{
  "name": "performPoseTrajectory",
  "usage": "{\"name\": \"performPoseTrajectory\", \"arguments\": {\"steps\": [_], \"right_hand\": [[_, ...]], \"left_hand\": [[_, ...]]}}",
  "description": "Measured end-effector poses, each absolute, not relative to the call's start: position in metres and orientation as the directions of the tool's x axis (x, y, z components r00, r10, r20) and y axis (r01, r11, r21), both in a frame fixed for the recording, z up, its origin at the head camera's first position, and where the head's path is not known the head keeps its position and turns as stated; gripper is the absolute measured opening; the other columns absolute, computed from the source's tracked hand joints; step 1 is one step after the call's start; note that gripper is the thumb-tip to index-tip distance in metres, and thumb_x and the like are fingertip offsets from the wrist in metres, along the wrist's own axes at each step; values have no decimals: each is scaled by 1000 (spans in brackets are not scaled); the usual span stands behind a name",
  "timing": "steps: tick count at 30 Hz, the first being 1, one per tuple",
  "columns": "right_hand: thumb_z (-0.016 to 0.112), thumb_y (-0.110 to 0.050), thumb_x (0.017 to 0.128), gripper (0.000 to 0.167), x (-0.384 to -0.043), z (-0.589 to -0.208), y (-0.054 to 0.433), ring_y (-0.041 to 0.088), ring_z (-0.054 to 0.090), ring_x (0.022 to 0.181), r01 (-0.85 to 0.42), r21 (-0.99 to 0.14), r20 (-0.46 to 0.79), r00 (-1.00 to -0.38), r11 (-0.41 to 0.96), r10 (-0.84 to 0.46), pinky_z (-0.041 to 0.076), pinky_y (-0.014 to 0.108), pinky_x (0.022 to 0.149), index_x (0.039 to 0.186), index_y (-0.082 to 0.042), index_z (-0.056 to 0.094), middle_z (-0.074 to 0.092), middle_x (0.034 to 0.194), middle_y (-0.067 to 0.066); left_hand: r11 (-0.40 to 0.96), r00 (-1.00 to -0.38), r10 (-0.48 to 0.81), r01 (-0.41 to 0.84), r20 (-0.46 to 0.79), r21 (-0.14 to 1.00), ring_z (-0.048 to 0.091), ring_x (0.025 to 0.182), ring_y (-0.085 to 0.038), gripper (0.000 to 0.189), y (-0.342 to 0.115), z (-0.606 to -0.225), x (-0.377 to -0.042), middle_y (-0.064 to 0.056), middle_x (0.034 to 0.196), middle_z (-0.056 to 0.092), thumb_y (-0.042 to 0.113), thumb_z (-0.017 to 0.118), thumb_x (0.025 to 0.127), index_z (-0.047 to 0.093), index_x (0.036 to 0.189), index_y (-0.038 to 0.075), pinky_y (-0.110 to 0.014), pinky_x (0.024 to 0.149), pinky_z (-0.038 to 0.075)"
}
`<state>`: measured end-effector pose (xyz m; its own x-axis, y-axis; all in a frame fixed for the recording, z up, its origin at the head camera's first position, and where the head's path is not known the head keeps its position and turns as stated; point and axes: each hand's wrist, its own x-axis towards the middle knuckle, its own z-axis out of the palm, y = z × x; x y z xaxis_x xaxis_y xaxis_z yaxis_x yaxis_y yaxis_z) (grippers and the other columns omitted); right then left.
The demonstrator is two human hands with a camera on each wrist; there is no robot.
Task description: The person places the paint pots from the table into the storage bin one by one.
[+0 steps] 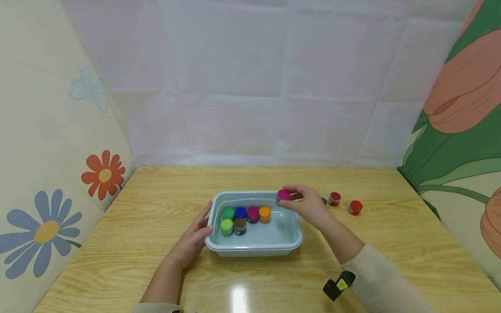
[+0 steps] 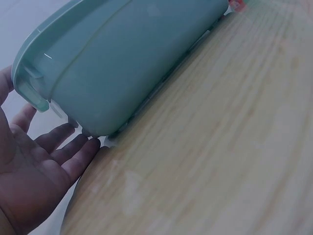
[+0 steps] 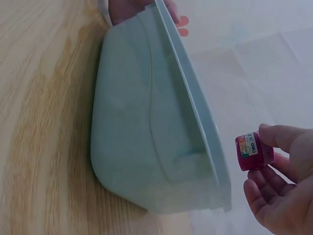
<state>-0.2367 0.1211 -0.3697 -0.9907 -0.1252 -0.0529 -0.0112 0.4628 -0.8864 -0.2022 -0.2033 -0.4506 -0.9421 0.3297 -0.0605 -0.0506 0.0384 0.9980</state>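
Note:
A pale blue-green plastic tub (image 1: 254, 247) stands on the table. My left hand (image 1: 190, 241) holds its left end, thumb at the rim, other fingers against the outer wall. My right hand (image 1: 311, 205) pinches a magenta paint jar (image 3: 254, 151) between thumb and fingers, above the tub's far right corner. Inside the tub, grouped towards the left, are several small paint jars: green (image 1: 228, 213), blue (image 1: 240, 213), purple-magenta (image 1: 253, 214), orange (image 1: 265, 214), lime (image 1: 226, 227) and brown (image 1: 239, 226).
Right of the tub, a dark red jar (image 1: 334, 198) and a bright red jar (image 1: 355, 207) stand on the wooden table (image 1: 164, 187). A dark green jar (image 1: 324, 201) and a brownish jar (image 1: 296, 196) are partly hidden by my right hand. A white cloth (image 1: 235, 87) hangs behind.

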Motion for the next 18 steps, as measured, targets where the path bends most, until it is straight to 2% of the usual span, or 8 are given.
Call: {"name": "performPoseTrajectory", "arguments": {"steps": [9,18], "right_hand": [[79,-22,82,45,-237,-373,91,21,62,106,1,-883,-93,-981,470,-171,53,34,87,124,-13,65,69,113,5],[80,-17,79,44,-241,-384,73,17,62,96,-50,-859,-92,-964,509,-249,52,30,84,121,-7,67,70,107,7]], "left_hand": [[54,-943,326,-50,-64,997,17,148,-45,72,-204,-450,-202,-25,163,5,21,44,99,4,159,24,-22,93,43],[51,-942,329,-52,-66,997,18,147,-46,72,-203,-449,-201,-26,163,5,20,43,99,3,159,23,-19,91,45]]}}
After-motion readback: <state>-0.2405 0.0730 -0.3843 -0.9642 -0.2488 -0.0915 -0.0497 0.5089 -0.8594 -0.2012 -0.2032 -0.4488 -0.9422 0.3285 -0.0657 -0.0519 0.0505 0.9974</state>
